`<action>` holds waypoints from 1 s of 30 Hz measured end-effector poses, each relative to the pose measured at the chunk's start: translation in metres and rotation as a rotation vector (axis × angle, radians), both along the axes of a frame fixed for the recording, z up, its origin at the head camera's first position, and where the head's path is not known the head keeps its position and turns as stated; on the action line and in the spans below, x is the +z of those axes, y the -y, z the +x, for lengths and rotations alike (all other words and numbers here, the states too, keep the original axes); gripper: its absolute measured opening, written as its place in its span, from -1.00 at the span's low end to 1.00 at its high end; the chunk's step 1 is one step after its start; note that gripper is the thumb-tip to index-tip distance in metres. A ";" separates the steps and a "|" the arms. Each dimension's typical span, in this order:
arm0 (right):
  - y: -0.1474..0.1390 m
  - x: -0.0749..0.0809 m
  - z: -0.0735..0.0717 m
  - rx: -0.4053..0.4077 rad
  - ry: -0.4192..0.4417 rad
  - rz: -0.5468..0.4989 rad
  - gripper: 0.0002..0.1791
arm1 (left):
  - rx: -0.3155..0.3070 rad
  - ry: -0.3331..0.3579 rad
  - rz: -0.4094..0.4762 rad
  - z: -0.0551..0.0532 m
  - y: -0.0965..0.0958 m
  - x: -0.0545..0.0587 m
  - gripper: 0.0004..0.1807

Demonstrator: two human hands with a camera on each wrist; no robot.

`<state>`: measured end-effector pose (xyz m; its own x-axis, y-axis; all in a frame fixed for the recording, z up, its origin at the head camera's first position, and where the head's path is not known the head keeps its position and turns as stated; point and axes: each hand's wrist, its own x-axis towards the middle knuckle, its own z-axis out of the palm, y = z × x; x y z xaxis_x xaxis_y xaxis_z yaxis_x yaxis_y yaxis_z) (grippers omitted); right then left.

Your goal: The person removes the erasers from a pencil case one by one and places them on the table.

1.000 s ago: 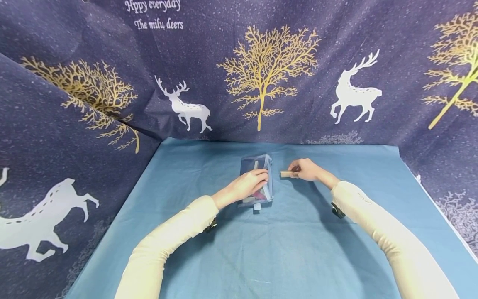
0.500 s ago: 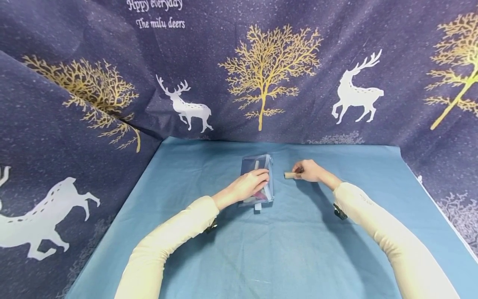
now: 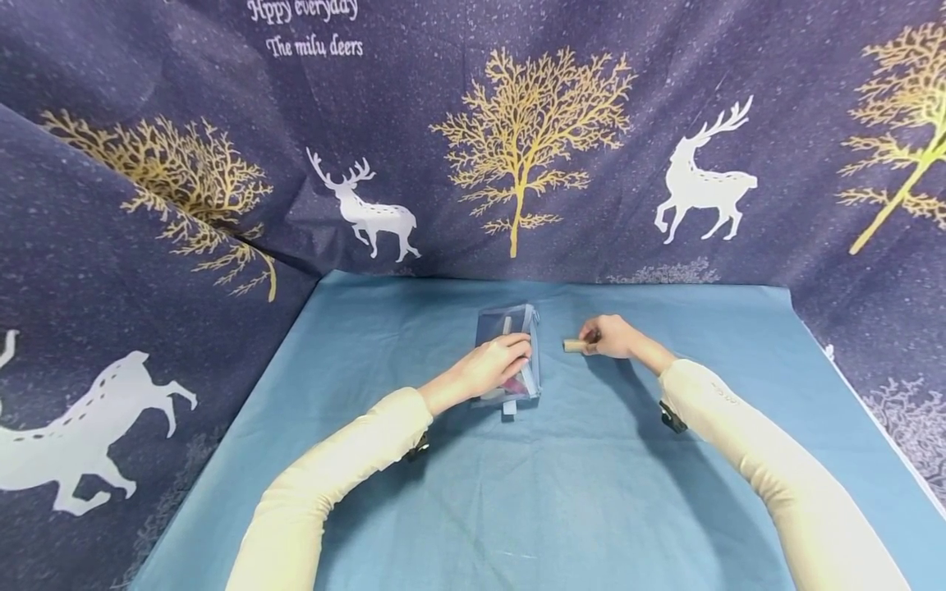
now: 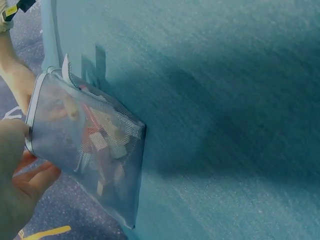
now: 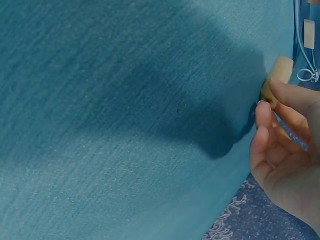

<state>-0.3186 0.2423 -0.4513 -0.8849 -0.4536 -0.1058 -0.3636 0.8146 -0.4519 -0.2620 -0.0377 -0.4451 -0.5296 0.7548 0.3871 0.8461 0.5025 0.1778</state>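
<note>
My left hand (image 3: 491,365) grips a see-through mesh zip pouch (image 3: 489,322) at its zipped edge. In the left wrist view the pouch (image 4: 65,127) stands on the cloth, with several small pale, red and tan pieces inside. To the right of the pouch, my right hand (image 3: 610,336) pinches a short tan bar, apparently wooden (image 3: 572,345). The right wrist view shows that bar (image 5: 281,69) between thumb and fingertips, one end sticking out toward the pouch. Part of the bar is hidden by the fingers. A gap separates the bar from the pouch.
A blue cloth (image 3: 547,509) covers the table. Dark fabric (image 3: 414,123) printed with deer and trees hangs behind and at the left. A small pale tab (image 3: 508,407) sticks out from the pouch's near side. Both wrists carry a dark camera mount.
My right hand has shifted slightly right, away from the pouch, with the tan bar in its fingers; over the last half second it has barely moved. The left hand and pouch stay put.
</note>
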 end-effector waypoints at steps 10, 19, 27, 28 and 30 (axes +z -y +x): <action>0.007 0.005 0.000 -0.004 -0.031 0.032 -0.69 | -0.003 -0.036 0.007 0.000 0.000 -0.002 -0.80; 0.013 0.006 0.001 -0.016 -0.091 0.019 -0.75 | 0.011 -0.032 0.010 0.002 0.001 -0.002 -0.82; 0.017 0.009 0.001 -0.004 -0.101 0.006 -0.76 | 0.003 -0.060 0.022 0.001 0.001 -0.002 -0.83; 0.017 0.009 0.000 -0.005 -0.101 0.006 -0.76 | 0.006 -0.061 0.023 0.002 0.001 -0.002 -0.83; 0.018 0.009 0.000 -0.003 -0.094 0.002 -0.78 | 0.008 -0.061 0.026 0.002 0.001 -0.002 -0.84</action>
